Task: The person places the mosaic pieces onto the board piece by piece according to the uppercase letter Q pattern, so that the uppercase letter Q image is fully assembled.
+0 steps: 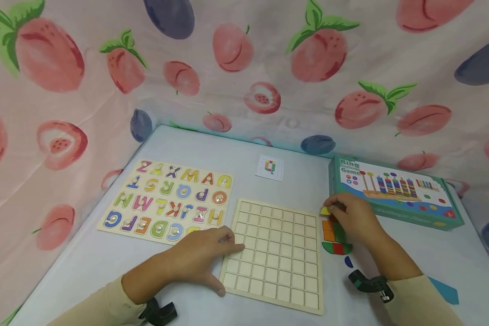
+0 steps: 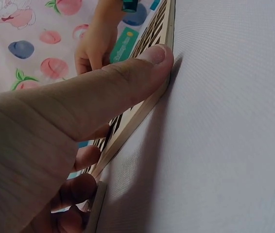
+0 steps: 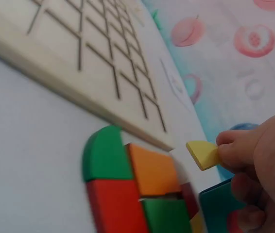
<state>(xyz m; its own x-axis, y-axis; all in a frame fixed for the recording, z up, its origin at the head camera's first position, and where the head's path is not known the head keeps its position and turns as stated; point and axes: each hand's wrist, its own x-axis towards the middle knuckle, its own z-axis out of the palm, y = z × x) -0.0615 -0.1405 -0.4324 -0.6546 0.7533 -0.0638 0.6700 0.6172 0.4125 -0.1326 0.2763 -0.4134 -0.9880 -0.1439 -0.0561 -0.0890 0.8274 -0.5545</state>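
Observation:
A square wooden grid board [image 1: 275,260] lies in the middle of the white table in the head view. My left hand [image 1: 201,256] rests at its left edge, thumb and index finger spread apart and touching the board. In the left wrist view the thumb [image 2: 128,80] lies along the rim. Beyond the board's right side, my right hand [image 1: 356,217] pinches a yellow quarter-circle piece [image 3: 203,154] between thumb and fingertips, lifted off the table. Beneath it lie orange square pieces [image 1: 328,232], a green square [image 3: 166,215], a red square [image 1: 338,248] and a green rounded piece [image 3: 109,154].
A wooden letter puzzle board [image 1: 120,232] lies on the left, close to the left hand. At the back stands a card [image 1: 261,170] with a coloured Q pattern. A green game box [image 1: 415,219] sits at the right. Near the right wrist is a blue half-round piece [image 1: 348,262].

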